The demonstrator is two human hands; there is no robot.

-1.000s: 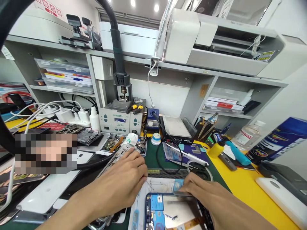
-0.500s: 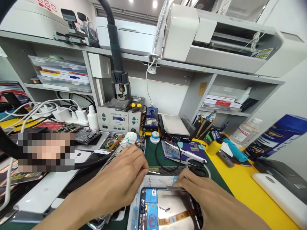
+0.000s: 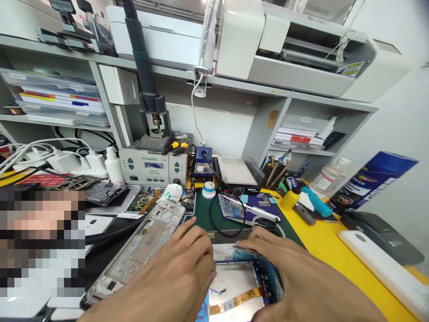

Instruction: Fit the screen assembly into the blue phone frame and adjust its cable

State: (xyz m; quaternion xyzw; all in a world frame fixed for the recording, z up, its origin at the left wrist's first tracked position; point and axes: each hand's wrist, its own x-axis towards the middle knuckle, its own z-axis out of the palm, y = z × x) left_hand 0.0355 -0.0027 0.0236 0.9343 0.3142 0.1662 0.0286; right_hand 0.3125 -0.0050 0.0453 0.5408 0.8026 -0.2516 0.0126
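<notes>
An opened tablet-like device [image 3: 234, 281] lies at the lower middle, its inside facing up. It shows a silver panel, an orange flex cable [image 3: 248, 297] and blue parts at the edges. My right hand [image 3: 288, 273] is closed around its right side, fingers at the upper edge and thumb low near the panel. My left hand [image 3: 186, 268] covers its left part, fingers bent together and the index finger raised slightly; whatever lies under them is hidden. Left of that hand lies a long bare phone frame [image 3: 140, 250]. A printed sheet [image 3: 223, 252] shows beneath the device.
Behind stand a hot-air rework station [image 3: 154, 167], a soldering-iron stand [image 3: 203, 167] and a small round tub [image 3: 208, 190]. A scale-like box [image 3: 236, 172], yellow bottle [image 3: 290, 199] and blue spray can [image 3: 372, 183] are to the right. A black hose [image 3: 114, 235] crosses the left side.
The view has shifted, and more of the phone frame shows. My left hand has moved over the left part of the device; its index finger is raised. The right hand keeps hold of the right side.
</notes>
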